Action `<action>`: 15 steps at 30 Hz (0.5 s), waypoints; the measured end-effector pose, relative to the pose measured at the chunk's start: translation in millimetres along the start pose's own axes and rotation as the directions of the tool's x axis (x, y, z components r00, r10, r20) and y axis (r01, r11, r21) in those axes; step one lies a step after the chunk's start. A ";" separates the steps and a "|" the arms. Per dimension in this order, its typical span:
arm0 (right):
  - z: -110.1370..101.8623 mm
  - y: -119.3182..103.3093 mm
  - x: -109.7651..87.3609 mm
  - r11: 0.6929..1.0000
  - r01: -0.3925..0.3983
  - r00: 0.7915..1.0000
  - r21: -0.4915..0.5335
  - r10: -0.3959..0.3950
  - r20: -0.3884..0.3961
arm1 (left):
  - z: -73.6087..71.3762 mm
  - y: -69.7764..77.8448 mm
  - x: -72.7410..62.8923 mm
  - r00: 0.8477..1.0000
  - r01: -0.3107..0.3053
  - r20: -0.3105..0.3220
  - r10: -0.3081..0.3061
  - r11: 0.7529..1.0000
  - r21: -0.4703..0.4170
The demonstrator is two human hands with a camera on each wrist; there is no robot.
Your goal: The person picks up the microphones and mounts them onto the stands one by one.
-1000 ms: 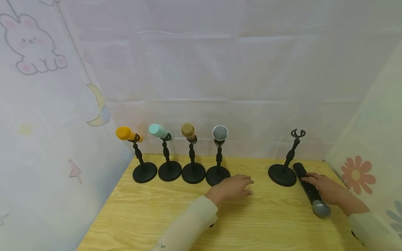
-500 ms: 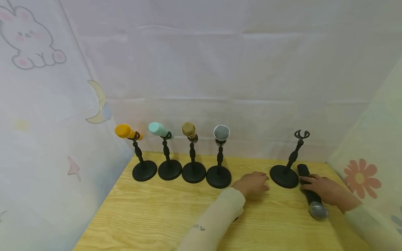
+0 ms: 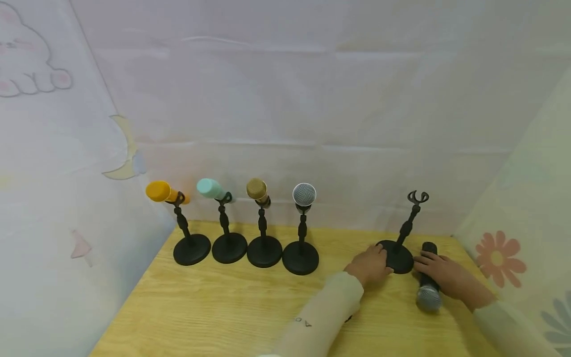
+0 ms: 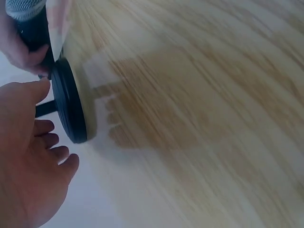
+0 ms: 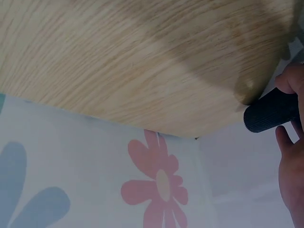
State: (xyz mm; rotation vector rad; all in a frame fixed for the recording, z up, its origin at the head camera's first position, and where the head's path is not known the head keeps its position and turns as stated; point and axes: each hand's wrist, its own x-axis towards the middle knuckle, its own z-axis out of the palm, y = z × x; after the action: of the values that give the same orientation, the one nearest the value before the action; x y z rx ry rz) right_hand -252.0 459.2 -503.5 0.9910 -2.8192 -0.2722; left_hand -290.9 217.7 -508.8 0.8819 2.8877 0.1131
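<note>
My right hand [image 3: 443, 275] grips a black microphone [image 3: 429, 296] with a silver mesh head, lying over the table's right side, head toward me. Thumb and fingers close around its dark handle [image 5: 270, 113] in the right wrist view. Just left of it stands a black desktop microphone stand [image 3: 405, 229], its clip holding nothing. My left hand [image 3: 369, 266] reaches the left edge of that stand's round base. In the left wrist view, the thumb lies close by the base [image 4: 70, 102], while the other fingers are loosely bent and not wrapped around it.
Several more stands form a row at the back left, carrying an orange microphone [image 3: 159, 191], a mint one [image 3: 209, 188], a gold one [image 3: 256, 188] and a silver-headed one [image 3: 305, 195]. Fabric walls border the wooden table [image 3: 214, 307] at the back and sides.
My left hand has moved right from beside the silver-headed microphone's stand to the unoccupied stand's base. In my right hand, the black microphone has swung, its head shifting left.
</note>
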 end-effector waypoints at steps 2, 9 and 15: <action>-0.8 -1.5 -3.0 0.999 -0.035 0.999 0.031 0.035 0.003 | 1.2 6.6 2.9 1.000 -0.013 0.023 0.014 1.000 -0.004; -1.0 -2.9 -2.0 0.996 -0.055 0.998 0.065 0.058 -0.034 | 2.0 16.9 6.3 0.999 -0.005 0.044 0.004 0.999 0.032; 0.2 0.4 0.8 0.998 -0.022 0.994 0.058 0.028 -0.106 | 6.7 21.1 10.8 0.999 0.020 0.040 -0.021 1.000 0.010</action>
State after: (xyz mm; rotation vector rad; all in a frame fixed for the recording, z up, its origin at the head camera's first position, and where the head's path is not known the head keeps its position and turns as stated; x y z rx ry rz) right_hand -252.9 459.0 -503.6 0.9503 -2.7545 -0.1326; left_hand -287.3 241.5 -514.2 0.8461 2.8613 0.0793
